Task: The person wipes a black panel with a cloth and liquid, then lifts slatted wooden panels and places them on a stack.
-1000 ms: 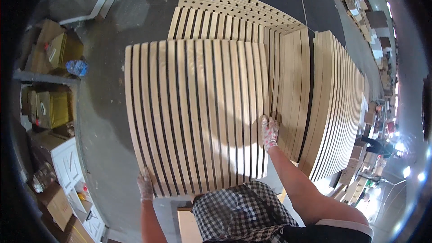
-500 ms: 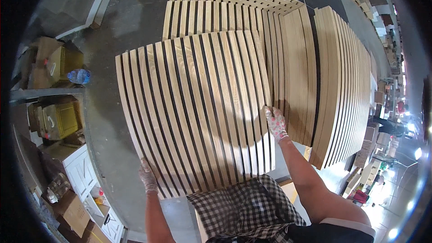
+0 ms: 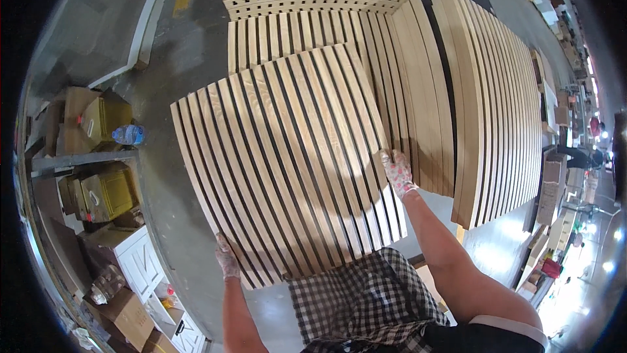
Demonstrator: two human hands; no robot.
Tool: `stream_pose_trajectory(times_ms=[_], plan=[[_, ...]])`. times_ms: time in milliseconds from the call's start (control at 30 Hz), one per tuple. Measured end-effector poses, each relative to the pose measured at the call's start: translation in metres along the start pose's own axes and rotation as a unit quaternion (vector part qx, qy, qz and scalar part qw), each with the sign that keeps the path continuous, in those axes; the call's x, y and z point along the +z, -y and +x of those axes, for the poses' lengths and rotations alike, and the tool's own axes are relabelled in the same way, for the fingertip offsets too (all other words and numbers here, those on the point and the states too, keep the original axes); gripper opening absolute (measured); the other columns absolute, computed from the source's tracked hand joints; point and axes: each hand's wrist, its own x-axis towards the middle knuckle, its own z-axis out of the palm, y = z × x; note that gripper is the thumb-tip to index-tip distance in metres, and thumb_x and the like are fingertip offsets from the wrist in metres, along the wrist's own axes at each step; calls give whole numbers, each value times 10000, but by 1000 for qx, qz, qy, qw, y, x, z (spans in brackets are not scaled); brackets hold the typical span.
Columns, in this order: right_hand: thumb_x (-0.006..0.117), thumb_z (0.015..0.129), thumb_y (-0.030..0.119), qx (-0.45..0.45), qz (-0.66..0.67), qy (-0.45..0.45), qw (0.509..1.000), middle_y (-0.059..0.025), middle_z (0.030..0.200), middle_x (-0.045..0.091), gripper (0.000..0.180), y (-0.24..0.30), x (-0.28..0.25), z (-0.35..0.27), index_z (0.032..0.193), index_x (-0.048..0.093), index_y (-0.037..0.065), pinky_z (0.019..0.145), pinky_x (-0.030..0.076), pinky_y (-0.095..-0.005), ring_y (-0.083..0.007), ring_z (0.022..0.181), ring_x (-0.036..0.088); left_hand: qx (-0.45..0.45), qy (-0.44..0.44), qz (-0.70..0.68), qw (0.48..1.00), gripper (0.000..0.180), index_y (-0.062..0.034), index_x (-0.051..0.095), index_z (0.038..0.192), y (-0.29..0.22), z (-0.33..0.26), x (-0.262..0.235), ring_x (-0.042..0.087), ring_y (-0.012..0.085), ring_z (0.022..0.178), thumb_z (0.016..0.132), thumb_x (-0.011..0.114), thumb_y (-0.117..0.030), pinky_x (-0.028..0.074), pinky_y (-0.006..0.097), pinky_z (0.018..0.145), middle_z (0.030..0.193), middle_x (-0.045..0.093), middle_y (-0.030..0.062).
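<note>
— While the slatted panel (image 3: 287,163) was up in both hands, where exactly did it sit?

— It hung tilted above the grey floor (image 3: 163,92), its far corner overlapping the stack of slatted panels (image 3: 307,26) lying beyond it. A second stack of boards (image 3: 496,92) stood on edge to the right.

— And the grip?

— The left hand (image 3: 227,258), gloved, was closed around the near left corner, fingers curled over the edge. The right hand (image 3: 397,171), also gloved, was wrapped on the right edge partway up. Both had hold of the panel and nothing else.

— Was that a sound way to carry it?

— I judged it fair. The hands were set on opposite edges, well apart, which checked twisting. Since the slats were thin with open gaps, I would have kept fingers on the solid edge rather than in a gap, and kept the panel level across, so the low left corner stayed off the floor and the cartons (image 3: 98,124) on the shelf at the left.
</note>
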Motion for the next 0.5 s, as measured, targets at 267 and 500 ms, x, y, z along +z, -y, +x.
stream_pose_trajectory(times_ms=[267,500], plan=[[449,782,575,129,12,84,988,-172,999,590,670,-60,-6,-53,1162,483,24,860,388,-325,-282,992,533,-55,-28,5,998,609,59,511,1084,33,-24,-1,521,175,852,853,422,-497,429,306,753,981,569,107],[499,780,567,79,331,149,928,-99,1049,557,681,-88,8,-56,1173,479,11,834,393,-298,-179,962,499,-58,29,80,995,502,-8,515,984,43,-11,-27,490,129,749,845,456,-486,425,269,660,832,531,26]])
